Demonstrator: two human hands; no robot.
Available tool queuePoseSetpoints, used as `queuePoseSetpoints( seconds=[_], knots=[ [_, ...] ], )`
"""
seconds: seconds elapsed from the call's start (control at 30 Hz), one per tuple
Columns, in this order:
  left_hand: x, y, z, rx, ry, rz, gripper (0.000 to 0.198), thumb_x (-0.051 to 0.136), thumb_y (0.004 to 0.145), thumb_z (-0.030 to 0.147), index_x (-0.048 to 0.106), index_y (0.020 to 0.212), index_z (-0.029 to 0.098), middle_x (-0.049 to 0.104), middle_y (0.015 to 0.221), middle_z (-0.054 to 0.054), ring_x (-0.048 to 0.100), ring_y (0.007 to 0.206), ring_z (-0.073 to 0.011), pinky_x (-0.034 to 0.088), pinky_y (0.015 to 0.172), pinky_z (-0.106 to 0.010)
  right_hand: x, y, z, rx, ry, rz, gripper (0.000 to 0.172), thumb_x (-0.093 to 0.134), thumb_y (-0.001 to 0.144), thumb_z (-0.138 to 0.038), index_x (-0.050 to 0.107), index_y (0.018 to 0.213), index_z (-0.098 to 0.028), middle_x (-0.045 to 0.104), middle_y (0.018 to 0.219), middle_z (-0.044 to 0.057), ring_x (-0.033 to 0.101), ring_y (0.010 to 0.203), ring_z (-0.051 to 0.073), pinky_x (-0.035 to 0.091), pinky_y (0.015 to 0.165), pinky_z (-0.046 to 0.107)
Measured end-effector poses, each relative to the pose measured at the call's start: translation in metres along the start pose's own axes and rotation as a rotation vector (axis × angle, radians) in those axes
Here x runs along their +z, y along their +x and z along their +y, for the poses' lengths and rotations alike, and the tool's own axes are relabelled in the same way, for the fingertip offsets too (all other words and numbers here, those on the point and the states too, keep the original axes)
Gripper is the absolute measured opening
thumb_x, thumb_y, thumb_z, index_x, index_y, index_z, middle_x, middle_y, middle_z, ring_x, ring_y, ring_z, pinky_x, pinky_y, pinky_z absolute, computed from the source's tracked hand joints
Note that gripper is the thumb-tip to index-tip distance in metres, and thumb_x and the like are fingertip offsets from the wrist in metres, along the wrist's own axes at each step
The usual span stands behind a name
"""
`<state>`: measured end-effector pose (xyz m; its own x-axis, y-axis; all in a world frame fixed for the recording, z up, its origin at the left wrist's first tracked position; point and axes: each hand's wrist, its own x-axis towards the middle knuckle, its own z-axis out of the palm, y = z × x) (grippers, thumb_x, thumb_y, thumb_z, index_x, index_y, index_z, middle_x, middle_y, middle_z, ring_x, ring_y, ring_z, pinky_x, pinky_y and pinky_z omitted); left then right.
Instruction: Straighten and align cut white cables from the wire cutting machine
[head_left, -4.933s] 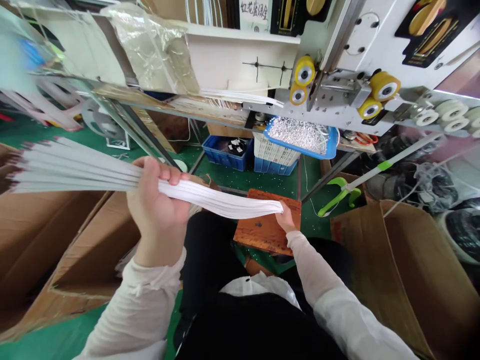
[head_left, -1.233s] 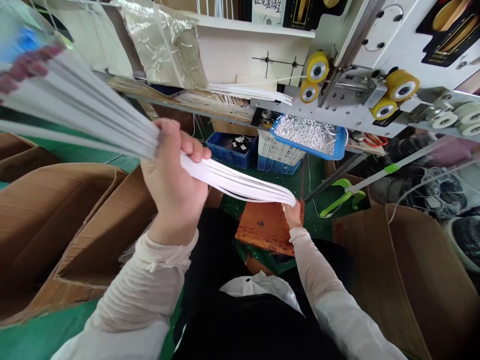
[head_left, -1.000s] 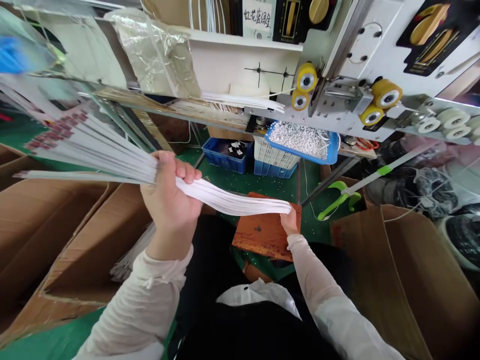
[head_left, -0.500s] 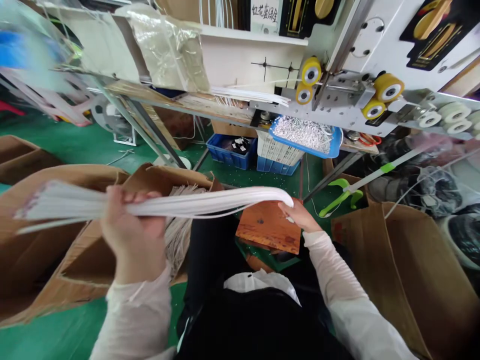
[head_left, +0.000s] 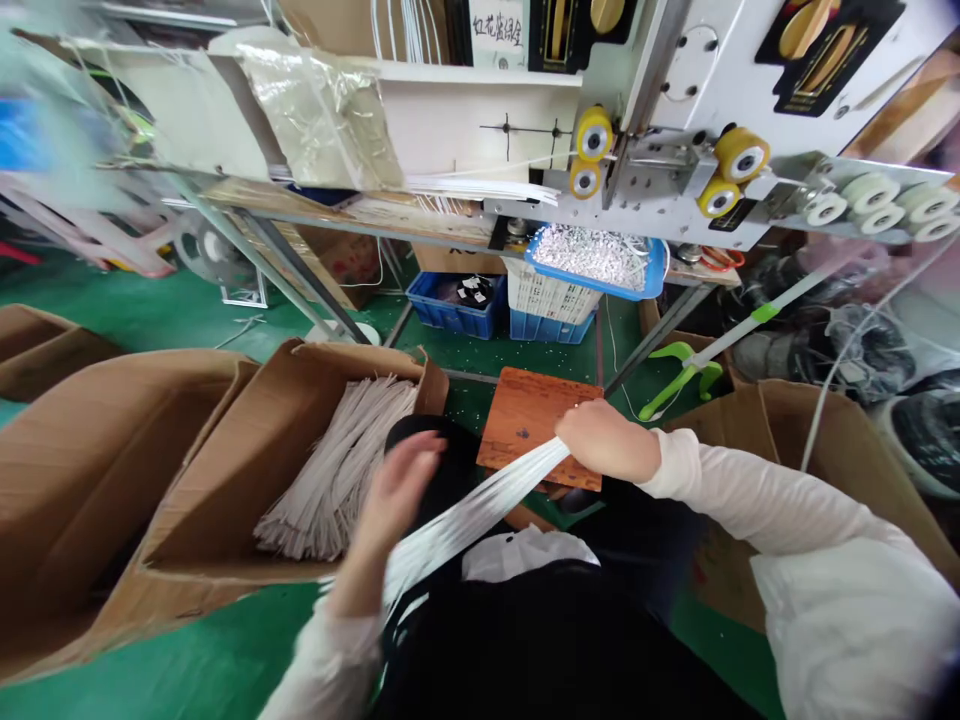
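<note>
Head view: the right hand (head_left: pixel 604 442) closes its fingers around a white strip bundle (head_left: pixel 480 515), just above a wooden board (head_left: pixel 536 410). The left hand (head_left: pixel 397 495) is open, fingers spread, seeming to hold nothing. At nine o'clock, many strips (head_left: pixel 337 470) already lie in a cardboard box (head_left: pixel 225 450); this bundle is not yet among them.

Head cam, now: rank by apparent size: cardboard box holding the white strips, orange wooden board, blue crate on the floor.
1. Cardboard box
2–3. Unsure: wooden board looks bigger than blue crate, but it sits nearer the camera.
</note>
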<state>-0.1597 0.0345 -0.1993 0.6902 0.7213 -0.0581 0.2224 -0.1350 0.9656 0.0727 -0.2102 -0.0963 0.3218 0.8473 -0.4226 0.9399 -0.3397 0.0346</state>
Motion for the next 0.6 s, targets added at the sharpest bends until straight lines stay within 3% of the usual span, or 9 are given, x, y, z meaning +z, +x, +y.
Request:
queuePoseSetpoints(
  seconds=[0.07,0.1,0.17,0.23,0.33,0.47,0.53,0.6],
  knots=[
    [0.071,0.003,0.034,0.061,0.039,-0.402,0.045,0.06,0.084,0.043,0.056,0.121,0.016,0.067,0.115,-0.011,0.062,0.107,-0.024,0.048,0.093,-0.036,-0.003,0.006,-0.005,0.01,-0.014,-0.006,0.019,0.051,0.084,-0.005,0.07,0.082,-0.009,0.07,0.082,0.014,0.065,0.074,0.025,0.034,0.057,0.03],
    [0.103,0.002,0.048,0.131,0.091,-0.543,0.049,0.065,0.08,0.04,0.056,0.121,0.015,0.066,0.118,-0.013,0.062,0.108,-0.0257,0.047,0.094,-0.037,-0.003,0.009,-0.007,0.02,-0.013,-0.021,0.019,0.052,0.083,-0.005,0.07,0.081,-0.009,0.071,0.082,0.014,0.066,0.073,0.025,0.034,0.056,0.03],
    [0.155,-0.003,0.066,0.178,0.284,-0.658,0.045,0.067,0.076,0.037,0.059,0.114,0.014,0.068,0.111,-0.016,0.064,0.102,-0.0303,0.049,0.087,-0.039,-0.001,0.015,-0.009,0.04,0.007,-0.063,0.017,0.055,0.082,-0.006,0.071,0.076,-0.008,0.071,0.08,0.014,0.066,0.072,0.025,0.034,0.055,0.029],
    [0.186,-0.008,0.07,0.158,0.445,-0.661,0.039,0.064,0.077,0.032,0.059,0.11,0.011,0.069,0.101,-0.018,0.066,0.095,-0.0351,0.049,0.08,-0.042,0.002,0.019,-0.009,0.029,0.039,-0.079,0.015,0.058,0.079,-0.006,0.072,0.073,-0.008,0.071,0.077,0.014,0.067,0.072,0.024,0.035,0.054,0.028],
    [0.203,-0.007,0.061,0.144,0.457,-0.62,0.026,0.058,0.079,0.021,0.06,0.103,0.012,0.069,0.094,-0.018,0.066,0.094,-0.0366,0.047,0.078,-0.041,0.003,0.023,-0.004,0.005,0.053,-0.033,0.016,0.058,0.077,-0.005,0.072,0.07,-0.01,0.071,0.073,0.012,0.068,0.073,0.024,0.038,0.057,0.029],
    [0.2,0.008,0.05,0.121,0.341,-0.639,0.011,0.052,0.083,0.018,0.061,0.088,0.014,0.066,0.078,-0.01,0.066,0.08,-0.0267,0.046,0.071,-0.033,-0.006,0.017,0.02,0.028,0.08,0.102,0.009,0.065,0.075,-0.012,0.072,0.08,-0.011,0.072,0.081,0.014,0.067,0.084,0.03,0.046,0.068,0.035],
    [0.193,0.017,0.05,0.106,0.276,-0.672,0.015,0.048,0.087,0.024,0.059,0.088,0.014,0.058,0.065,-0.003,0.061,0.064,-0.0187,0.045,0.063,-0.028,-0.009,0.014,0.04,0.034,0.259,0.264,0.038,0.075,0.071,-0.028,0.069,0.107,-0.014,0.071,0.099,0.015,0.063,0.1,0.033,0.048,0.08,0.041],
    [0.183,0.024,0.053,0.007,0.072,-0.745,0.02,0.048,0.089,0.033,0.057,0.092,0.015,0.045,0.052,0.004,0.047,0.046,-0.012,0.041,0.052,-0.025,-0.004,0.016,0.056,0.0,0.622,0.407,0.072,0.078,0.069,-0.043,0.054,0.132,-0.019,0.065,0.118,0.013,0.058,0.112,0.03,0.046,0.091,0.042]
  ],
)
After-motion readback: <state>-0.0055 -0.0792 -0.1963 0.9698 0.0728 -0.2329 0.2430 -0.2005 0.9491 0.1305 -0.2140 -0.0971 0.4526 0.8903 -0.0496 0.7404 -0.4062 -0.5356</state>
